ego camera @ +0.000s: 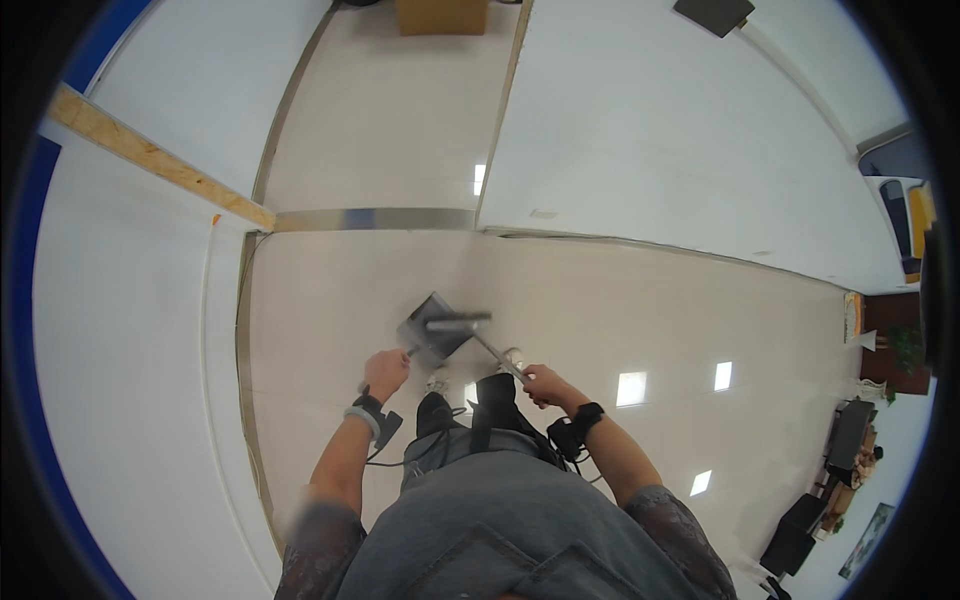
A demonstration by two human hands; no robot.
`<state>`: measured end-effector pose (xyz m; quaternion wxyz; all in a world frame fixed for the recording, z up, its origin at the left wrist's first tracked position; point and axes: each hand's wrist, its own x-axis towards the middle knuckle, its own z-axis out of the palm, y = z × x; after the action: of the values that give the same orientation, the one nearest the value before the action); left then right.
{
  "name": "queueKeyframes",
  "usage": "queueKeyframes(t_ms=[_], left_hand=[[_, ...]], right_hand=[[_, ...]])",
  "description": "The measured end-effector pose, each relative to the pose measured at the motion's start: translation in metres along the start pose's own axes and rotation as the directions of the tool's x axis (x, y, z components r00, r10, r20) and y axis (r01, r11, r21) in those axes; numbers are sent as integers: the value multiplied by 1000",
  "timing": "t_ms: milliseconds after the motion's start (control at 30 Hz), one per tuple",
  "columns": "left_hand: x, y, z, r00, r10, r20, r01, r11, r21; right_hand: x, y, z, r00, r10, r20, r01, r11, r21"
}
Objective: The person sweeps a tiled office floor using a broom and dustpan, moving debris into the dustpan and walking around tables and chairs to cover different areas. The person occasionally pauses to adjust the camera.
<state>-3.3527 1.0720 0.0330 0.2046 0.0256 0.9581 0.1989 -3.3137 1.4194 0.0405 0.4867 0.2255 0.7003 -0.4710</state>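
Note:
My left hand [387, 374] is closed around the short handle of a grey dustpan [439, 341], which is before my feet. A broom [459, 322] has its head over the dustpan's right part, and its stick slants down to my right hand [547, 386], which grips it. Both tools are blurred, and I cannot tell whether the broom head touches the pan. Whether any debris is in the pan is not discernible. The pale tiled floor [570, 300] reflects bright lights to the right.
White wall panels stand to the left [135, 315] and front right [637, 142]. Between them a metal floor strip [375, 219] crosses an opening, with a cardboard box [442, 16] beyond. Thin cables run along the wall's base. Dark furniture [795, 532] stands far right.

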Motion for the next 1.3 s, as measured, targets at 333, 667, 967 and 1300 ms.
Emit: queueKeyframes(t_ms=[333, 667, 967, 1300], left_hand=[[2, -3, 1, 999, 42, 10, -43, 999, 20], [13, -18, 14, 986, 158, 58, -162, 984, 69], [35, -32, 18, 931, 295, 213, -315, 947, 66], [53, -53, 45, 948, 301, 106, -298, 954, -37]], right_hand=[[-46, 23, 2, 990, 93, -106, -53, 940, 337], [-25, 62, 39, 937, 60, -344, 49, 953, 299], [-40, 98, 83, 890, 23, -456, -54, 997, -55], [-60, 73, 123, 644, -68, -762, -14, 995, -100]])
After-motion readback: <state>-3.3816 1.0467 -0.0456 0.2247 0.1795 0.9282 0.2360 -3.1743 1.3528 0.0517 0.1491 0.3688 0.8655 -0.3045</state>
